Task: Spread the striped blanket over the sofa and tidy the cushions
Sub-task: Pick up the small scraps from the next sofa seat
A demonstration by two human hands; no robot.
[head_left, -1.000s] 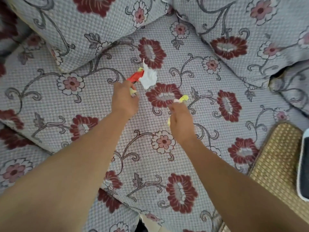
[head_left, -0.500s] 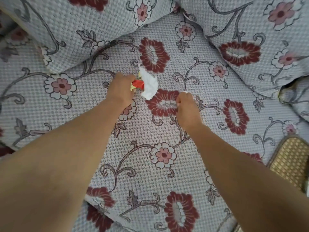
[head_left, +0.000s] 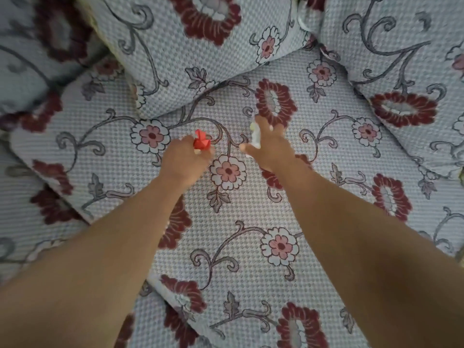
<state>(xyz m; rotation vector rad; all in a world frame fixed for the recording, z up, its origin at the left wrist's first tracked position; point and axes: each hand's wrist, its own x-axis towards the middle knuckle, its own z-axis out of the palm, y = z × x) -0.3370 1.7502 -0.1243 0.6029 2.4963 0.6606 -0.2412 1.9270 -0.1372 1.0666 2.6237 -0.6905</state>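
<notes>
The sofa seat is covered in grey fabric with dark red and pink flowers. Two back cushions in the same fabric lean behind it, one at top centre and one at top right. My left hand is closed on a small red and yellow scrap that sticks out above the fingers. My right hand holds a crumpled white and pale yellow scrap, thumb spread to the left. Both hands hover just above the seat. No striped blanket is in view.
Another floral cushion or armrest lies at the left, blurred. The seat cushion's front edge folds over at the bottom centre.
The white scrap that lay next to my left hand is now in my right hand. Both hands have shifted slightly, and the view has tilted, hiding the woven mat at the right.
</notes>
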